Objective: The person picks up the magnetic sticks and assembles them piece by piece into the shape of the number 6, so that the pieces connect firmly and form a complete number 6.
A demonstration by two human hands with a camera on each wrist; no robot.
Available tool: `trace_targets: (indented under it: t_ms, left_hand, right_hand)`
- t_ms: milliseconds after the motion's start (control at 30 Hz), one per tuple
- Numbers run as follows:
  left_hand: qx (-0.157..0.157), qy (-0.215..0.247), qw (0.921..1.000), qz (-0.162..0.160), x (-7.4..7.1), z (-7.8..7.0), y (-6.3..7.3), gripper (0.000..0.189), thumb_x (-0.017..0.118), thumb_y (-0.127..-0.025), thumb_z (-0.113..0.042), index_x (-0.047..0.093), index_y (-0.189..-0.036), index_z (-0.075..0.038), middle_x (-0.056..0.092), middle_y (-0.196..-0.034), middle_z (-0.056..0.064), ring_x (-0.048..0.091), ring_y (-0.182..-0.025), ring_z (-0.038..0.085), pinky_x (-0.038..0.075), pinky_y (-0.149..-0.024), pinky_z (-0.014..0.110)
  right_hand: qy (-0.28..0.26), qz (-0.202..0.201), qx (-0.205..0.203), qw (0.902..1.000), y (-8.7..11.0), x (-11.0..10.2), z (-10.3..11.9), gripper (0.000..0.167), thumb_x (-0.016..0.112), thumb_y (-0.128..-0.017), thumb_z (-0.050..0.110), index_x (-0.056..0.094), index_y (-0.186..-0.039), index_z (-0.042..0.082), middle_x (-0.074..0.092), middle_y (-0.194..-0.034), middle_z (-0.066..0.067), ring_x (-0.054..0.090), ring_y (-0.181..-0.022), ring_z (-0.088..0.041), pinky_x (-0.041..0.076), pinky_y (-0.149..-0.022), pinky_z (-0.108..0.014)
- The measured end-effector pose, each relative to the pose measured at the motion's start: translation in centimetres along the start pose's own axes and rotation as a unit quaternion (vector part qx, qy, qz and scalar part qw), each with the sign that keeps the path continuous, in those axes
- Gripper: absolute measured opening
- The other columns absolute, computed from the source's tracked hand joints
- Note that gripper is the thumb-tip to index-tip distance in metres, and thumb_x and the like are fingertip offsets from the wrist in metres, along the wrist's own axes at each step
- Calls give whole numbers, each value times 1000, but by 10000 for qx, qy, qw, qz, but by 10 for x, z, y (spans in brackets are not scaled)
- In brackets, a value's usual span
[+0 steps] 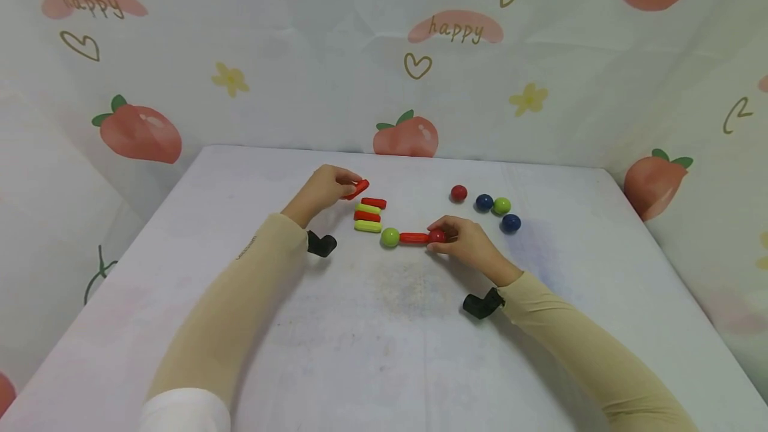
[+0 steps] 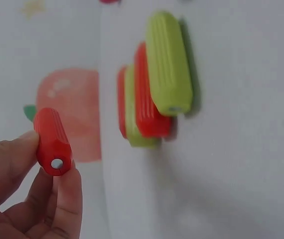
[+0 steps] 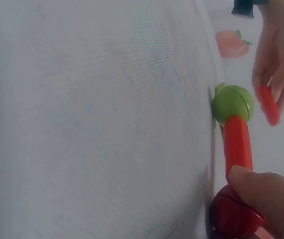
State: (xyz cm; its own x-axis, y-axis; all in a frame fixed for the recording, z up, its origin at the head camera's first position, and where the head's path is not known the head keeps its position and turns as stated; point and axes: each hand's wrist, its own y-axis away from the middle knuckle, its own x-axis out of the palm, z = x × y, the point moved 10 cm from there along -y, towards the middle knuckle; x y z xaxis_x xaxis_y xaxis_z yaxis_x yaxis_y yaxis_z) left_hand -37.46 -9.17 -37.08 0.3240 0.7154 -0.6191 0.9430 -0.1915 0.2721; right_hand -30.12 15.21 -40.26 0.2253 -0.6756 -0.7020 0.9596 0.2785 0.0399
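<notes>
My left hand [image 1: 327, 187] pinches a red ribbed magnetic rod [image 2: 52, 134] between thumb and fingers, a round metal tip showing at its end. It holds the rod just above the table, behind a row of red and yellow-green rods [image 1: 368, 226]. My right hand [image 1: 471, 242] grips a dark red ball [image 3: 234, 214], its thumb reaching the rod beside it. That second red rod [image 1: 414, 238] runs between the red ball and a green ball [image 1: 390, 237], touching both in a straight line.
Past my right hand lie a loose red ball [image 1: 459, 193], two dark blue balls [image 1: 511, 223] and a green ball [image 1: 502, 206]. A white cloth covers the table [image 1: 372, 352]. A printed curtain [image 1: 312, 72] hangs behind its far edge.
</notes>
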Motion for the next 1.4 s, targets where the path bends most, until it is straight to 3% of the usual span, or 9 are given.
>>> trace_targets:
  t_ms: [367,533,1100,1400]
  left_hand:
    - [484,-144,9982,319,20,-10,46,33,58,-97,-16,62,-129,-11,61,-124,11,56,-113,26,50,-92,37]
    - [460,-69,9976,518,34,-8,58,34,60,-95,-15,61,-128,-8,63,-119,11,59,-106,25,52,-85,34]
    - [316,-12,9967,750,74,0,78,29,63,-91,-10,64,-120,-6,66,-101,7,60,-91,17,47,-71,23]
    - [-229,177,9968,741,86,12,76,31,72,-87,-16,61,-114,-6,66,-95,6,63,-77,14,47,-61,23]
  right_hand:
    - [-29,-2,-13,10000,-1,0,-1,36,79,-81,19,68,-113,10,70,-101,-8,66,-99,-24,50,-89,-41]
    - [-12,-15,-4,10000,-1,0,-3,36,79,-81,20,68,-113,10,70,-102,-8,66,-101,-25,50,-91,-42]
    - [28,11,-28,10000,-1,1,-1,35,79,-81,19,67,-113,10,70,-102,-8,66,-99,-24,50,-90,-42]
    - [10,-10,-59,10000,0,0,0,36,79,-81,19,68,-113,9,70,-102,-8,67,-101,-25,50,-91,-42]
